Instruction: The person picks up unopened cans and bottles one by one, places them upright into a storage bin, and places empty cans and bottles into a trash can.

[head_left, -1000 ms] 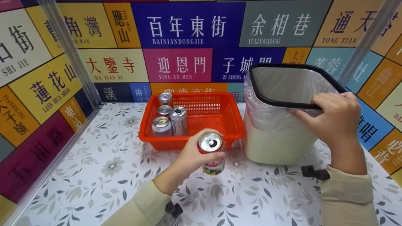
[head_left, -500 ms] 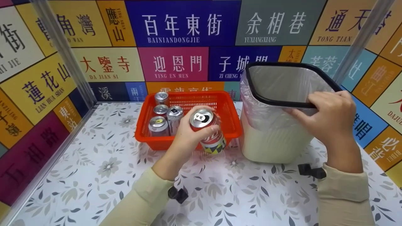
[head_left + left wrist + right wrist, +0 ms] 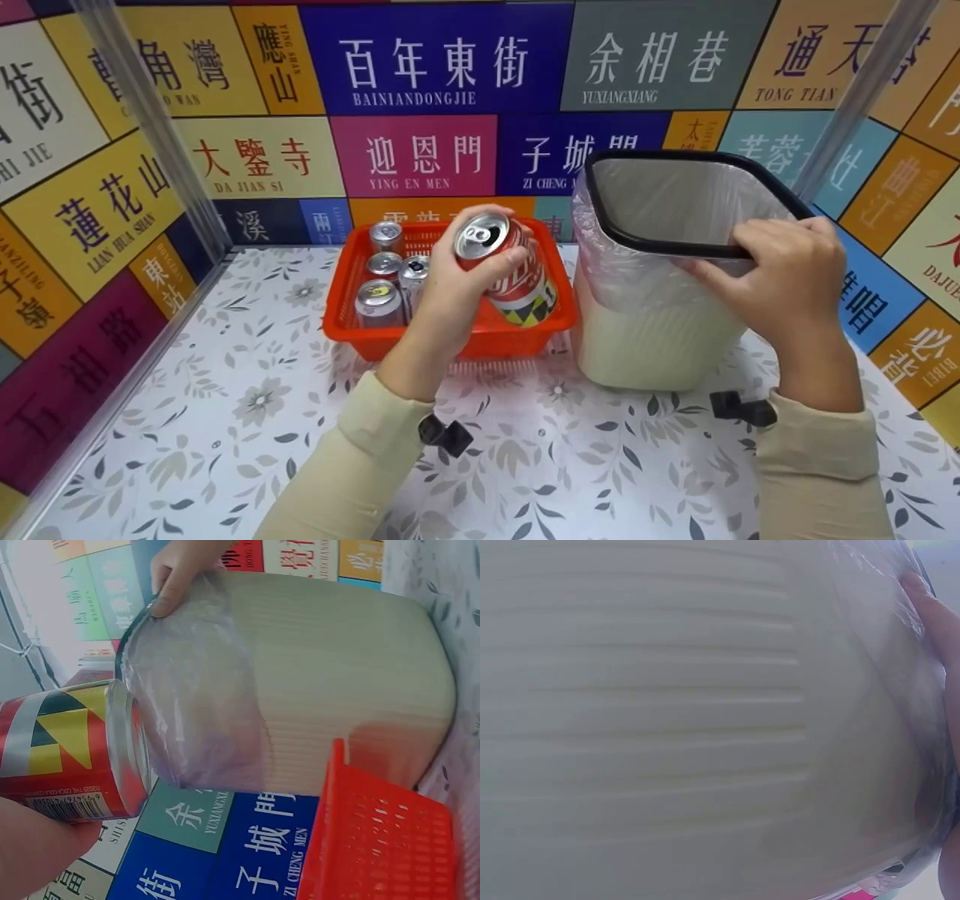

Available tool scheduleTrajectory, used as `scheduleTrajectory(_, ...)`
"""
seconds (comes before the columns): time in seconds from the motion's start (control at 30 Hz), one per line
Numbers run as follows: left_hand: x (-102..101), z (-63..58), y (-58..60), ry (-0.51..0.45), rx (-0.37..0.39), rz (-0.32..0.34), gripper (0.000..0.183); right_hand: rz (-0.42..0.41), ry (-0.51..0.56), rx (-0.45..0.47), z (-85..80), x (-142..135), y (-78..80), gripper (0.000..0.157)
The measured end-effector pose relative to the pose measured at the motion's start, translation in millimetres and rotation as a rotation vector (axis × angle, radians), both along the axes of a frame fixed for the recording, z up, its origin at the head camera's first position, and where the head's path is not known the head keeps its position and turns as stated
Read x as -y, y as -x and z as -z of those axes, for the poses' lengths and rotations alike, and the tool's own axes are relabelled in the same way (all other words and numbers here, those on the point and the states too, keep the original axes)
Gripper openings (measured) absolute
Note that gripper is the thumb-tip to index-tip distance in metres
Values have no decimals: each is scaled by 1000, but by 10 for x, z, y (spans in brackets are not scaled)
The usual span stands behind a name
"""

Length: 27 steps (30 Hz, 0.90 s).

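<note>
My left hand grips a red soda can, its opened silver top tilted toward me, above the front right of the red basket. The can's patterned lower end shows in the left wrist view. Several silver cans stand upright along the basket's left side, one partly hidden behind my hand. My right hand holds the black rim of the cream trash can, thumb outside and fingers over the edge. A clear plastic bag lines the trash can and folds down over its outside.
The trash can stands right of the basket, close beside it. Both rest on a white leaf-patterned tabletop. A wall of colourful street-name signs rises behind, with clear upright posts at the corners.
My left hand has raised the soda can up and away from me, from in front of the basket to above it, tilting it more. My right hand stays on the rim.
</note>
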<state>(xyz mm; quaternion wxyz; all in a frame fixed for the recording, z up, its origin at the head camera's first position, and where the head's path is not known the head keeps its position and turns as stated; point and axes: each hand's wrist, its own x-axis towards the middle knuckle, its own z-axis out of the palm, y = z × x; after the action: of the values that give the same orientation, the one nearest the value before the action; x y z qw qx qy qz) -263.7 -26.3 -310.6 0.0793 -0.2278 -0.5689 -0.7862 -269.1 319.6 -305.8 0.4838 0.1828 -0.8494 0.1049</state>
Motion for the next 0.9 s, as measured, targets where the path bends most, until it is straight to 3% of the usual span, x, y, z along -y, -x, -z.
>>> scheduleTrajectory(0.23,-128,-122,82,-126,-46,59,40,13,-4,12,-6,18,-13,65)
scheduleTrajectory(0.57,-341,-387,178,-293,-102,108,35,16,-9,5,-13,-2,-17,65)
scheduleTrajectory(0.9,-588,-566,337,-435,-77,147,29,26,-9,42,-30,25,-45,63)
